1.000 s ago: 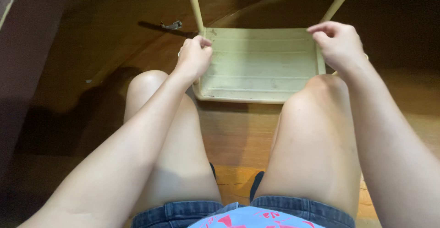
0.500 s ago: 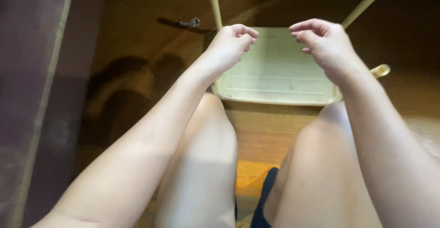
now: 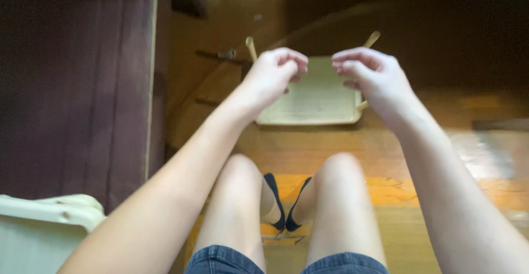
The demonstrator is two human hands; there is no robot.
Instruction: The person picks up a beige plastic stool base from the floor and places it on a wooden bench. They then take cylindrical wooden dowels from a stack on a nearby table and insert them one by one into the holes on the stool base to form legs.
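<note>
Hovering above the upturned pale stool (image 3: 314, 95) on the wooden floor (image 3: 441, 158) at 12 o'clock: left hand (image 3: 275, 73) and right hand (image 3: 369, 73) loosely curled, empty, legs pointing up for access

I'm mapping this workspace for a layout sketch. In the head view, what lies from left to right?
Pale plastic container → dark maroon panel → left hand → right hand, both raised above the upturned pale stool.
</note>
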